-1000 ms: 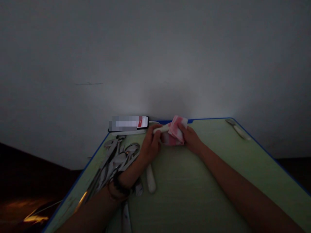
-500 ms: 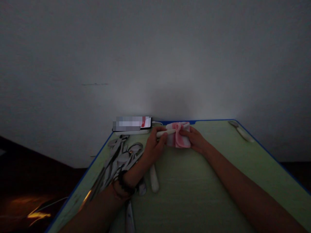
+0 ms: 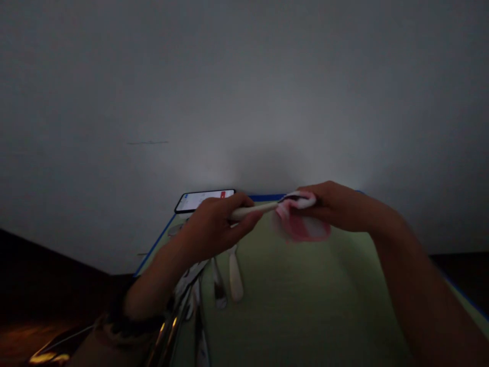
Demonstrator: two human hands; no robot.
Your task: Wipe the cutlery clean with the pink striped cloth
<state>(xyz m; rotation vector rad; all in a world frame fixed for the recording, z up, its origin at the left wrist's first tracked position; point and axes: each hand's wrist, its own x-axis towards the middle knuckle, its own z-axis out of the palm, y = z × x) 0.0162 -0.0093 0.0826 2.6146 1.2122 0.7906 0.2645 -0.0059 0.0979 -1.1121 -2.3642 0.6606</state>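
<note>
- Pink-and-white cloth [image 3: 307,229] is hanging in folds from the right hand [image 3: 336,204] and is wrapping the far end of a pale-handled utensil [image 3: 254,210].
- Compared with the preceding views, both hands are now appearing larger and closer to the camera; the right wrist is bending more sharply, and a dark stretch of the utensil is now showing at the cloth's edge.
- This change is leaving the wrapped end partly exposed, while its tip is remaining hidden, so its type cannot be told.
- State of the grip: the left hand [image 3: 214,224] is pinching the pale handle between thumb and fingers; the right hand is pressing the cloth around the other end.
- Held thing: the utensil is lying nearly level in the air between the hands, above the counter [image 3: 290,306].
- Surface: the pale green, blue-edged counter is bearing loose cutlery [image 3: 189,278] beneath the left forearm, with a separate pale handle [image 3: 236,279] resting just beside a metal handle [image 3: 218,290].
- Room: a lit phone [image 3: 204,200] is resting at the back edge near a plain grey wall [image 3: 244,92]; dim light is darkening the floor area.
</note>
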